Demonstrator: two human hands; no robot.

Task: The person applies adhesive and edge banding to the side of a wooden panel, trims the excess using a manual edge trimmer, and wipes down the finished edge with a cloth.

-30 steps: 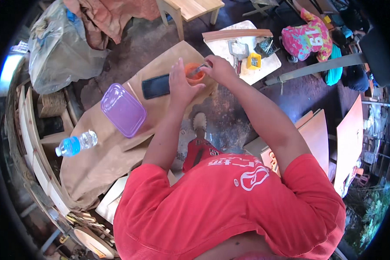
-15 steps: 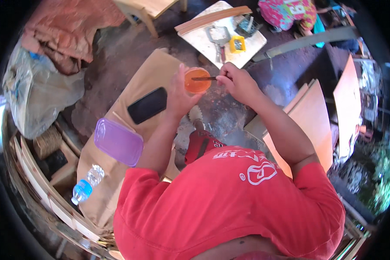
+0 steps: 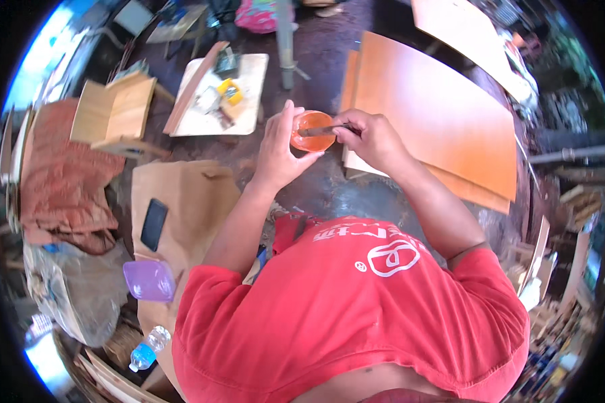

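My left hand (image 3: 274, 149) is curled around the side of a small orange bowl (image 3: 312, 144), thumb beneath its near rim and fingers at its left. The bowl is tipped so that its inside shows. Between the thumb and fingers of my right hand (image 3: 375, 140) is a thin dark stick-like tool (image 3: 321, 130), its far end inside the bowl. I cannot make out whether that end is a brush or a blade. Both hands are raised in front of my red shirt, above the floor.
Large brown wooden panels (image 3: 437, 114) lie at the right. A white board (image 3: 255, 80) with a yellow container (image 3: 230, 92) is ahead. At the left, brown paper (image 3: 195, 195) bears a phone (image 3: 154, 225), a purple lid (image 3: 149, 280) and a water bottle (image 3: 150, 348). A wooden chair (image 3: 124, 111) stands farther back.
My view has swung to the right, so the brown panels are now ahead of my right hand and the phone is farther left. Both hands keep their hold; the bowl tilts more openly.
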